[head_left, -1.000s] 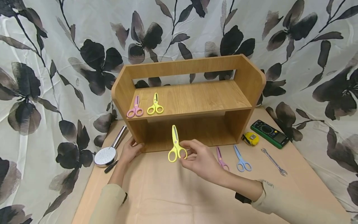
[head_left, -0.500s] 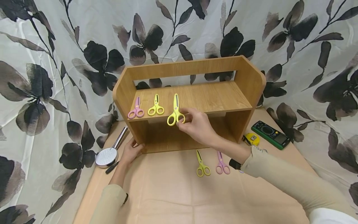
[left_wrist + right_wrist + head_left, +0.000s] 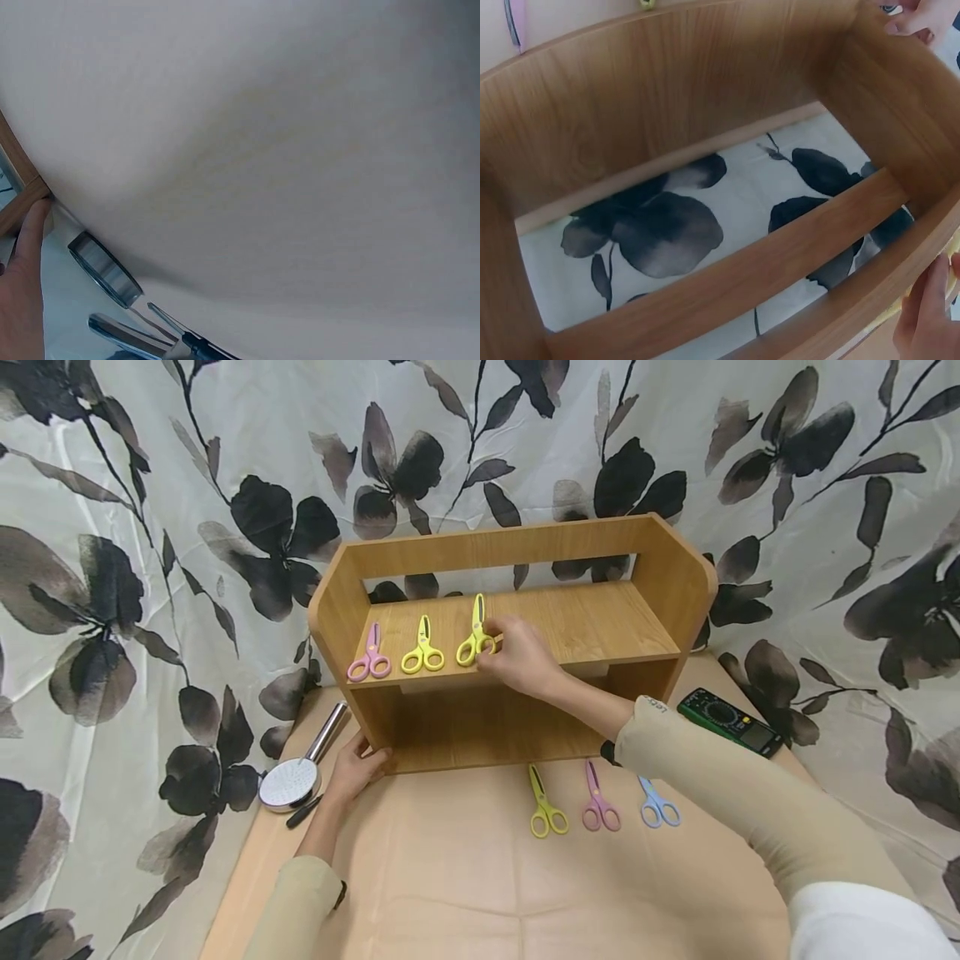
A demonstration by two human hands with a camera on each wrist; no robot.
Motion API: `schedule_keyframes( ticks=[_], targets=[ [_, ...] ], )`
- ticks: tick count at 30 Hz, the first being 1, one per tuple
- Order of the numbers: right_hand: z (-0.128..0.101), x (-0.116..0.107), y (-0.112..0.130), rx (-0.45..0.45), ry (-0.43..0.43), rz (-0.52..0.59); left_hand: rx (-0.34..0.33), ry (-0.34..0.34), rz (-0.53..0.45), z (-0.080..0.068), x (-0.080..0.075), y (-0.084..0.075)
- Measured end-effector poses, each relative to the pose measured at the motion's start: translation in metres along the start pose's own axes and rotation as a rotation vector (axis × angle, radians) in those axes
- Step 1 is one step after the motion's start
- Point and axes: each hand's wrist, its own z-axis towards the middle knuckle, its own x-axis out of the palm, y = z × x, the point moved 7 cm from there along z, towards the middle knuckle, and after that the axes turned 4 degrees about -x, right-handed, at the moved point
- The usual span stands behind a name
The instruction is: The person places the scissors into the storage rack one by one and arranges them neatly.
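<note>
In the head view my right hand [image 3: 521, 656] pinches yellow scissors [image 3: 477, 628] by a handle loop, blades pointing up, at the upper board of a wooden two-tier shelf [image 3: 577, 614]. Whether the scissors fully rest on the board cannot be told. To their left on that board lie another pair of yellow scissors [image 3: 424, 637] and pink scissors [image 3: 372, 643]. My left hand [image 3: 358, 770] holds the shelf's lower left front corner; the left wrist view shows a finger [image 3: 31, 232] against the wood. The right wrist view looks into the shelf, with my right hand [image 3: 928, 311] at the right edge.
On the table in front lie green-yellow scissors [image 3: 539, 797], purple scissors [image 3: 595, 793] and blue scissors [image 3: 654, 802]. A shower head [image 3: 288, 783] and a black-handled tool [image 3: 303, 812] lie left of the shelf. A green multimeter [image 3: 727, 720] lies right, partly behind my sleeve.
My right hand has lifted the yellow scissors from in front of the lower compartment to the upper board, beside the other yellow pair. My left hand stays at the corner.
</note>
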Motion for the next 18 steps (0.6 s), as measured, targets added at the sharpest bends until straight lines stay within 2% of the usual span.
schedule_keyframes(
  ticks=[13, 18],
  targets=[
    [0.027, -0.005, 0.000, 0.116, 0.182, -0.069, 0.011, 0.000, -0.002, 0.002, 0.000, -0.003],
    [0.033, -0.008, 0.000, 0.091, 0.208, -0.138, 0.006, 0.003, -0.009, 0.002, 0.001, 0.000]
  ],
)
